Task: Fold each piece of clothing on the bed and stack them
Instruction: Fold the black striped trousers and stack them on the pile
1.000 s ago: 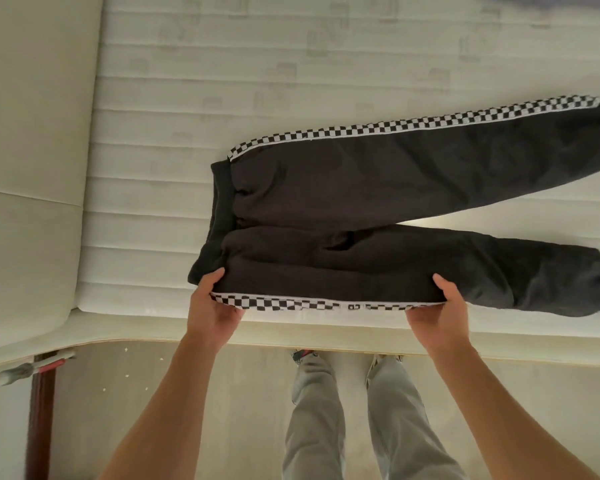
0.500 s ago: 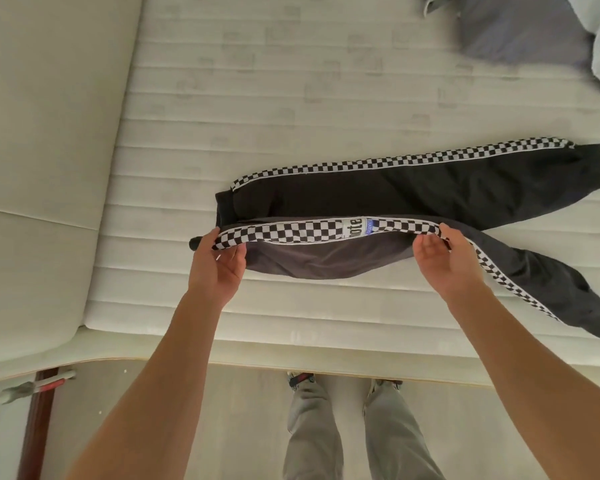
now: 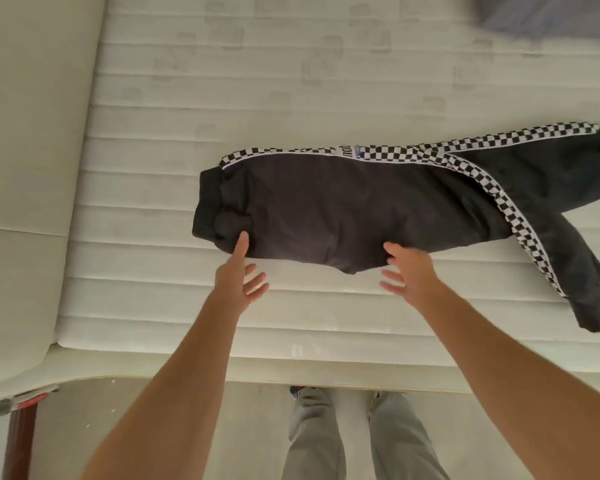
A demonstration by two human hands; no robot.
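Black track pants with checkered side stripes lie on the white mattress, folded lengthwise with one leg over the other, waistband to the left. The upper leg's lower end splays off toward the near right. My left hand hovers at the near edge by the waistband, fingers straight, index fingertip touching the cloth. At the near edge of the pants' middle is my right hand, fingers spread and holding nothing.
A pale upholstered headboard or cushion lines the left side. Grey clothing lies blurred at the far right corner of the mattress. My legs stand at the bed's near edge; a dark wooden post is at the lower left.
Both hands carried the near pant leg up and over onto the far leg, then let go of the checkered edge and drew back to the near side.
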